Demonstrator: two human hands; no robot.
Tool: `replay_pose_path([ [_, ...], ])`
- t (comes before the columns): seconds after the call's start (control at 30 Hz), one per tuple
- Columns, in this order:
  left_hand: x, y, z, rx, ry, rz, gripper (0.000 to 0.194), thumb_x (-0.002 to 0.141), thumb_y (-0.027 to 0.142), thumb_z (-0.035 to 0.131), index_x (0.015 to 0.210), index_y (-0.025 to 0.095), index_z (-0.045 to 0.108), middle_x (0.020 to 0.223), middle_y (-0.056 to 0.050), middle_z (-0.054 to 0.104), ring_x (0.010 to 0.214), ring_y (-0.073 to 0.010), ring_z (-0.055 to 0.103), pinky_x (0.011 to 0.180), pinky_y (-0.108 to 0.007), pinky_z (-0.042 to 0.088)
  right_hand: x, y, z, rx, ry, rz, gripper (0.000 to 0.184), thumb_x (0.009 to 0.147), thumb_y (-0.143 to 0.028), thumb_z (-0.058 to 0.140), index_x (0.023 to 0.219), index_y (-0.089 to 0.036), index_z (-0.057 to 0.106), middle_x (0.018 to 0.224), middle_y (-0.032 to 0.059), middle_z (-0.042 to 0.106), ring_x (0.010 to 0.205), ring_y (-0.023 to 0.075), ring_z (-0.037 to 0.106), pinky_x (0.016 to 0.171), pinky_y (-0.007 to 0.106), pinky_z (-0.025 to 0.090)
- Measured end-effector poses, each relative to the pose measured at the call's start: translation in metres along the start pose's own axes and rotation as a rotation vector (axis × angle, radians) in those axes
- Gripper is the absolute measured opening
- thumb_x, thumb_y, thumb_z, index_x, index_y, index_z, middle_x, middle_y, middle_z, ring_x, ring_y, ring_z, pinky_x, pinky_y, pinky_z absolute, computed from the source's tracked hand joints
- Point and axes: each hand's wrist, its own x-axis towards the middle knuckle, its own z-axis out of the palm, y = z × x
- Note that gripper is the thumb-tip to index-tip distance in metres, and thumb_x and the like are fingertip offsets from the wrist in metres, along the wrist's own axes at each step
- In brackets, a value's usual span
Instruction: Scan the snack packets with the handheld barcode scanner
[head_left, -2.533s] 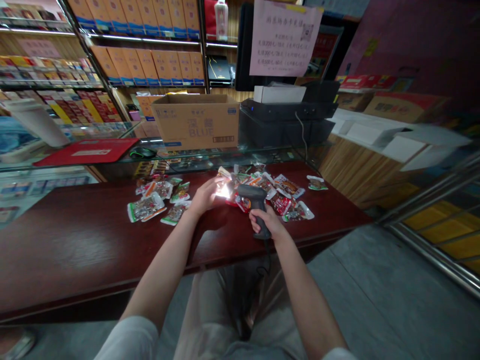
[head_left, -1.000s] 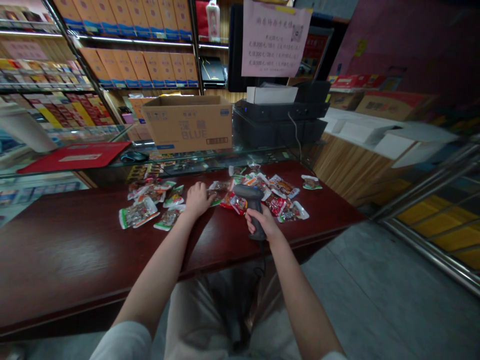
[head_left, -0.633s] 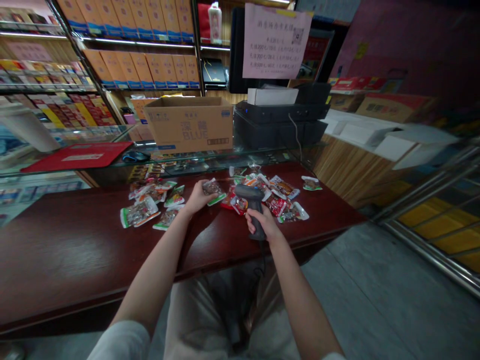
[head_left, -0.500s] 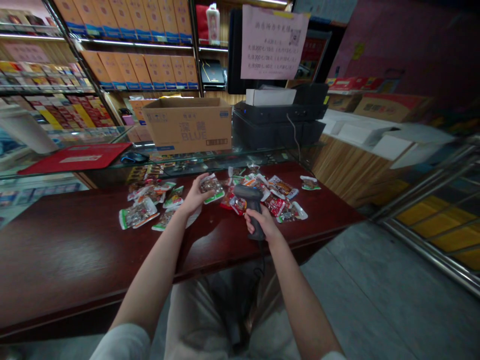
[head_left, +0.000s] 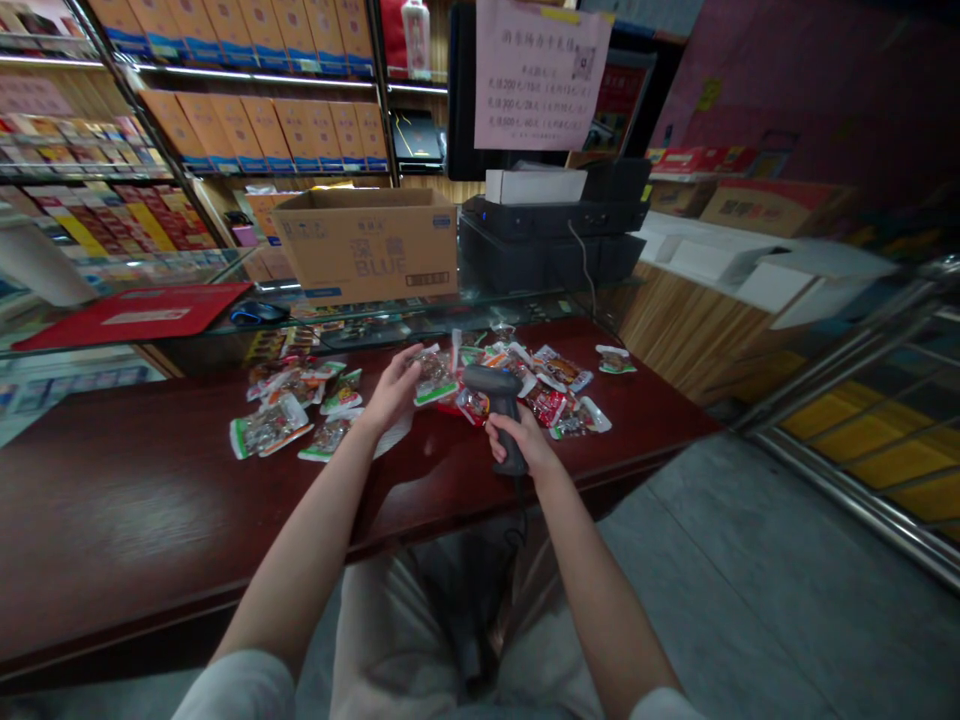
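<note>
**Right hand [head_left: 519, 441] on a barcode scanner [head_left: 499, 384], left hand [head_left: 391, 392] by a snack packet [head_left: 435, 378]**
Head view: the right grip is closed round the scanner's handle, its nose tilted over the packets. The left grip stands wide, fingers spread, just beside the snack packet, which sits among other sealed snack packets [head_left: 268, 430] on the dark red desk [head_left: 112, 480].

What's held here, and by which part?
The right hand grips a barcode scanner by its handle; whether the left hand holds the snack packet cannot be told.
</note>
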Motion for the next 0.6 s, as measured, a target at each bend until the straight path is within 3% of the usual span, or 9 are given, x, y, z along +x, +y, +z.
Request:
replay_pose_path([
  [0.13,-0.002,0.0058,0.004,-0.172,-0.036,-0.098,0.067,0.081,0.063,0.066,0.132,0.021,0.058,0.135,-0.012,0.066,0.127,-0.0316,0.06,0.108,-0.051,0.046,0.0001,0.0,-0.0004,-0.004,0.005,0.006,0.042,0.072,-0.04,0.076,0.095,-0.023,0.046,0.054,-0.011,0.055,0.032,0.0068,0.043,0.032,0.019,0.036],
  [0.6,-0.0027,0.0073,0.0083,-0.254,-0.06,-0.09,0.076,0.081,0.078,0.055,0.134,0.025,0.06,0.139,-0.01,0.065,0.132,-0.0326,0.057,0.111,-0.049,0.043,-0.0038,-0.0001,0.0,-0.059,-0.12,0.092,0.029,0.075,-0.037,0.071,0.081,-0.022,0.046,0.052,-0.0097,0.052,0.032,0.0061,0.041,0.032,0.019,0.036],
])
